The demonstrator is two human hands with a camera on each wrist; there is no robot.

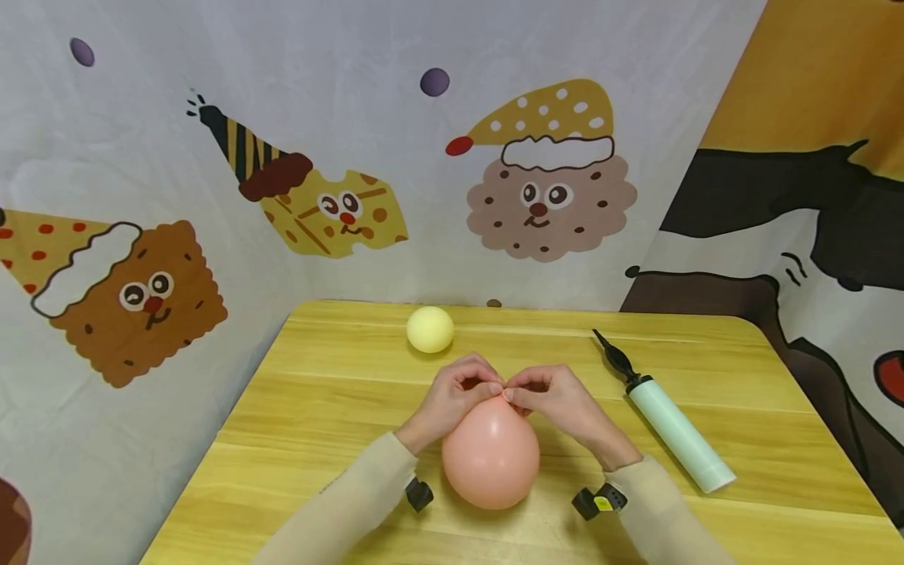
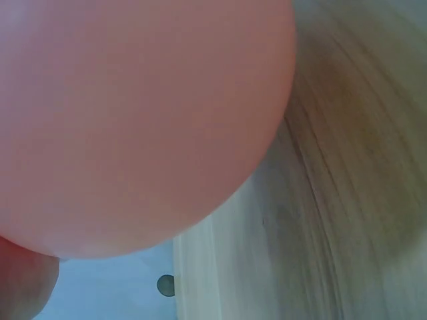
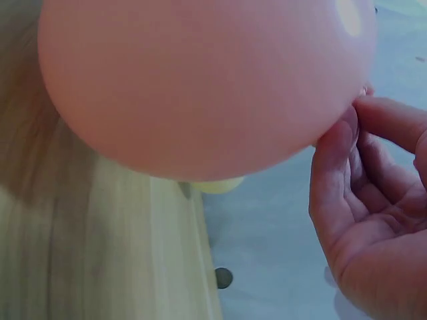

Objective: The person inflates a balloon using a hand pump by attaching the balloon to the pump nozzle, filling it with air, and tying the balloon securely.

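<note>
A round, inflated pink balloon (image 1: 490, 455) is between my forearms, its neck end pointing up and away from me. My left hand (image 1: 459, 396) pinches the neck between thumb and fingers. From the other side my right hand (image 1: 558, 396) pinches the same neck, the fingertips of both hands meeting there. In the right wrist view, the thumb and fingers of the right hand (image 3: 373, 193) close on the small neck at the balloon's edge (image 3: 213, 87). The balloon (image 2: 133, 127) fills most of the left wrist view, where just one bit of finger (image 2: 27, 280) shows.
A small yellow balloon (image 1: 430, 329) sits near the table's back edge. On the right lies a hand pump (image 1: 681, 435) with a pale green barrel and black nozzle. Behind the wooden table (image 1: 282, 471) hangs a white cloth (image 1: 353, 71) printed with cartoon biscuits.
</note>
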